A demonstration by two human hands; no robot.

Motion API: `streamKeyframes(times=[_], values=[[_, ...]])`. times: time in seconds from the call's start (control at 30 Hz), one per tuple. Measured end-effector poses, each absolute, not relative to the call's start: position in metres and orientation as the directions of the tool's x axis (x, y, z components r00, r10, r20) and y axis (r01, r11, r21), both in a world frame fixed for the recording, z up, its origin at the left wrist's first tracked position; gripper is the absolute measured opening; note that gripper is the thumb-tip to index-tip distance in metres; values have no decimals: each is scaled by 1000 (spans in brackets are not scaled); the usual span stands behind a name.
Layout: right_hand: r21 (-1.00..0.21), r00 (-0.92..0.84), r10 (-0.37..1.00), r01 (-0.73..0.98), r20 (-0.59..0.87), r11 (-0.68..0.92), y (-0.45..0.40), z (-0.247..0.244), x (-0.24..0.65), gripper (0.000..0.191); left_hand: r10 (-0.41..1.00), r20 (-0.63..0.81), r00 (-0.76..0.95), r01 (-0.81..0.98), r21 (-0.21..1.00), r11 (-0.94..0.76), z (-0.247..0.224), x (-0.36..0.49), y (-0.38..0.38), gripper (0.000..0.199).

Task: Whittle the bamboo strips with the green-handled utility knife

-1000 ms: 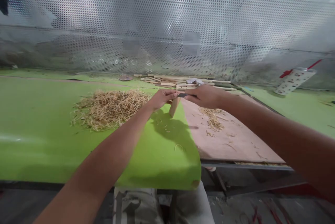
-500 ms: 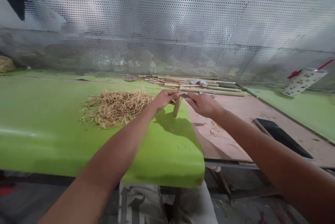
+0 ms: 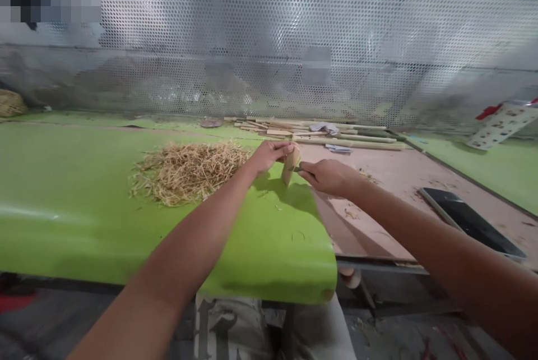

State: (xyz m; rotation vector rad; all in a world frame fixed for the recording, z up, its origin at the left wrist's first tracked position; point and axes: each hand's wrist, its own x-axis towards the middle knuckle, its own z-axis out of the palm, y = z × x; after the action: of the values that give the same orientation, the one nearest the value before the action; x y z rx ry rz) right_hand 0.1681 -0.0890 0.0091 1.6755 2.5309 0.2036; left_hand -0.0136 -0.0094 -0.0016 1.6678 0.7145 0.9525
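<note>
My left hand (image 3: 271, 156) pinches the top of a flat piece of bamboo (image 3: 290, 166), which stands on end over the green sheet (image 3: 252, 248). In my closed right hand (image 3: 325, 176) is a small knife (image 3: 297, 169); its dark blade lies against the right side of the bamboo, partway down. Most of the knife's handle is hidden inside my fist. Left of my left hand lies a heap of thin pale shavings (image 3: 191, 172). A few loose curls rest on the sheet below the bamboo.
Bamboo strips and sticks (image 3: 336, 138) lie at the back, before a perforated metal screen (image 3: 269, 29). A smartphone (image 3: 471, 220) rests on the pinkish board (image 3: 370, 220) to the right. Farther right, a patterned tumbler (image 3: 500, 124) appears tilted. A woven basket (image 3: 10, 103) is at far left.
My right hand has moved the knife down from the bamboo's top edge to partway along its side. My left hand keeps its pinch at the top. The view has shifted slightly.
</note>
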Motion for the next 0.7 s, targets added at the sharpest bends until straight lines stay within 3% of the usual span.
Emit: streamKeyframes(times=[0.17, 0.4, 0.7], values=[[245, -410, 903, 869, -129, 430, -95, -3, 163, 41, 860, 229, 457, 1, 966, -257, -5, -16, -6, 29], [197, -473, 860, 840, -190, 506, -93, 9, 166, 35, 940, 300, 164, 39, 950, -310, -9, -17, 7, 28], [32, -337, 922, 941, 193, 337, -82, 29, 181, 34, 882, 416, 222, 108, 888, -446, -6, -17, 1, 28]])
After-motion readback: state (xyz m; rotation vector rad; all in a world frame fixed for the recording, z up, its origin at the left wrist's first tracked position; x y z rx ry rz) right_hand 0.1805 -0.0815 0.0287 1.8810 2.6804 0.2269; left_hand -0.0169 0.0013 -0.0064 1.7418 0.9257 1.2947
